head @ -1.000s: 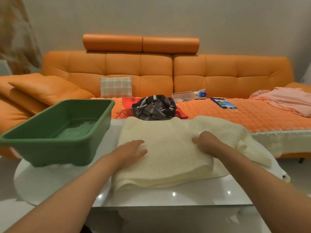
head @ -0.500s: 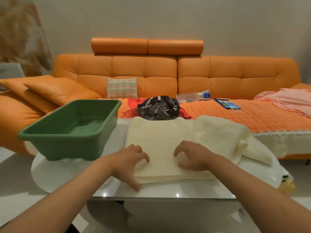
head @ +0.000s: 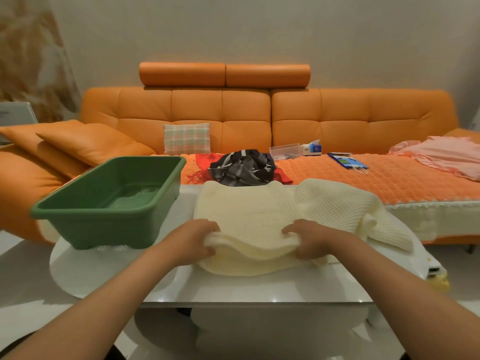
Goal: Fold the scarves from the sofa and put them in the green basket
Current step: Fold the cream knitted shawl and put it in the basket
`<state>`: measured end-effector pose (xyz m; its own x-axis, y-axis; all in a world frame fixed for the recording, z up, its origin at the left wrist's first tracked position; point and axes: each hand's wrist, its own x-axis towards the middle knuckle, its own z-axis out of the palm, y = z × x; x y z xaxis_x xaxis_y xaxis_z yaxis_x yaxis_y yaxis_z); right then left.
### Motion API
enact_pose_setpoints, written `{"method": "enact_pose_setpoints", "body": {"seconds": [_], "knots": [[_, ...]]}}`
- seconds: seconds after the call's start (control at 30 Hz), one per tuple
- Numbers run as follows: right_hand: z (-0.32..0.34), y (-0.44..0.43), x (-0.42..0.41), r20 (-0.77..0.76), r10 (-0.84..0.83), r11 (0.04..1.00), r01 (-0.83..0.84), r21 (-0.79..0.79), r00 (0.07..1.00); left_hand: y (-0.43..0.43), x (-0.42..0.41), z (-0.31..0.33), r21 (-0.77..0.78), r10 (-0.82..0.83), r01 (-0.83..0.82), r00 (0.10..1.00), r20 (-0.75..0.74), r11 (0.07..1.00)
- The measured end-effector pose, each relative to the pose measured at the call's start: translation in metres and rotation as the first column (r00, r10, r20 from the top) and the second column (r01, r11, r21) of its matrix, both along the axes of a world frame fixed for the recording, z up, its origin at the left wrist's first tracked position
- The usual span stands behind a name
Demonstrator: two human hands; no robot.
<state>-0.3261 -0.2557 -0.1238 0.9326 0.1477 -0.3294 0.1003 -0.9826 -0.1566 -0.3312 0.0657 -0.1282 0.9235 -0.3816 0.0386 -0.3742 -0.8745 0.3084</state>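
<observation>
While the cream scarf [head: 249, 209] lies part folded on the white table [head: 233, 289], both hands grip its near edge and hold it raised a little off the top, likely to carry that edge away for another fold. Left hand [head: 193, 240] holds the left part of the edge, right hand [head: 309, 239] the right part, fingers curled over the cloth; thumbs probably under it, hidden. Both forearms reach straight forward, palms down, hands well apart. Right end of the scarf is bunched loose toward the table's right side. Green basket [head: 104, 229] sits on the table just left of the scarf, close for an easy drop. Dark checked scarf [head: 242, 167] and red scarf [head: 204, 162] wait on the sofa [head: 246, 120] behind
</observation>
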Motion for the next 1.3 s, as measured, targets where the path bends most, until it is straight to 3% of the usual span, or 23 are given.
{"method": "enact_pose_setpoints", "body": {"seconds": [0.03, 0.1, 0.17, 0.2, 0.23, 0.3, 0.37, 0.43, 0.5, 0.53, 0.63, 0.7, 0.77, 0.83, 0.9, 0.93, 1.03, 1.13, 1.2, 1.3], "knots": [[0.001, -0.005, 0.001, -0.059, -0.032, 0.999, 0.033, 0.019, 0.998, 0.0, -0.001, -0.003, 0.045, -0.03, 0.034, 0.997, -0.072, 0.998], [0.008, -0.013, -0.001, -0.214, -0.127, 0.937, 0.187, 0.294, 0.969, 0.001, -0.002, -0.006, 0.137, -0.068, 0.086, 0.989, -0.132, 0.987], [0.009, -0.015, 0.0, -0.236, -0.289, 0.732, 0.373, 0.571, 0.928, 0.002, -0.001, -0.007, 0.206, -0.086, 0.112, 0.988, -0.13, 0.972], [0.007, -0.016, 0.003, -0.159, -0.393, 0.7, 0.406, 0.587, 0.906, 0.003, 0.0, -0.007, 0.227, -0.086, 0.114, 0.988, -0.129, 0.967], [0.003, -0.017, 0.006, -0.054, -0.475, 0.737, 0.431, 0.522, 0.878, 0.002, -0.001, -0.006, 0.239, -0.085, 0.114, 0.988, -0.129, 0.964], [-0.007, -0.013, 0.007, 0.009, -0.528, 0.772, 0.475, 0.423, 0.849, 0.0, -0.003, -0.002, 0.288, -0.104, 0.132, 0.988, -0.111, 0.949], [-0.009, -0.013, 0.01, 0.087, -0.537, 0.738, 0.417, 0.531, 0.839, -0.002, -0.005, 0.004, 0.374, -0.133, 0.148, 0.989, -0.067, 0.915], [0.0, -0.017, 0.01, 0.349, -0.577, 0.737, 0.287, 0.612, 0.739, -0.001, -0.004, 0.009, 0.444, -0.159, 0.143, 0.987, 0.0, 0.885], [0.003, -0.027, 0.009, 0.539, -0.512, 0.834, 0.237, 0.497, 0.67, 0.002, -0.003, 0.008, 0.481, -0.181, 0.164, 0.983, -0.01, 0.861], [-0.001, -0.031, 0.008, 0.556, -0.442, 0.888, 0.255, 0.383, 0.704, 0.002, -0.004, 0.006, 0.487, -0.174, 0.186, 0.982, -0.07, 0.853], [-0.02, -0.038, 0.006, 0.394, -0.271, 0.955, 0.298, -0.007, 0.878, -0.004, -0.006, 0.008, 0.428, -0.081, 0.221, 0.943, -0.322, 0.876], [-0.022, -0.033, 0.009, 0.432, -0.121, 0.96, 0.215, -0.176, 0.894, -0.007, -0.003, 0.018, 0.2, -0.018, 0.129, 0.878, -0.478, 0.971], [-0.017, -0.022, 0.016, 0.516, 0.049, 0.971, 0.079, -0.224, 0.855, -0.009, 0.007, 0.022, 0.01, -0.006, 0.012, 0.884, -0.468, 1.0], [-0.014, -0.009, 0.021, 0.459, 0.074, 0.988, -0.002, -0.156, 0.885, -0.016, 0.021, 0.016, -0.016, 0.03, -0.035, 0.973, -0.227, 0.999], [-0.016, 0.001, 0.022, 0.278, -0.02, 0.998, 0.036, -0.05, 0.96, -0.029, 0.032, 0.005, -0.004, -0.001, 0.002, 1.0, 0.016, 1.0], [-0.018, 0.004, 0.023, 0.194, -0.058, 0.998, 0.063, -0.02, 0.979, -0.036, 0.036, -0.001, 0.001, -0.031, 0.031, 0.998, 0.06, 1.0], [-0.014, 0.008, 0.026, 0.12, -0.07, 0.997, 0.074, -0.023, 0.99, -0.05, 0.048, -0.01, 0.139, 0.004, 0.005, 0.998, -0.067, 0.99], [0.0, 0.014, 0.032, 0.127, -0.046, 0.999, 0.044, 0.019, 0.991, -0.05, 0.064, -0.015, 0.298, 0.171, -0.124, 0.976, -0.136, 0.946], [0.007, 0.019, 0.036, 0.087, -0.04, 0.979, 0.021, 0.205, 0.995, -0.049, 0.074, -0.013, 0.393, 0.256, -0.219, 0.966, -0.044, 0.893], [0.01, 0.025, 0.043, -0.053, -0.077, 0.78, 0.094, 0.619, 0.996, -0.051, 0.084, -0.015, 0.542, 0.412, -0.374, 0.909, 0.054, 0.753]]}}
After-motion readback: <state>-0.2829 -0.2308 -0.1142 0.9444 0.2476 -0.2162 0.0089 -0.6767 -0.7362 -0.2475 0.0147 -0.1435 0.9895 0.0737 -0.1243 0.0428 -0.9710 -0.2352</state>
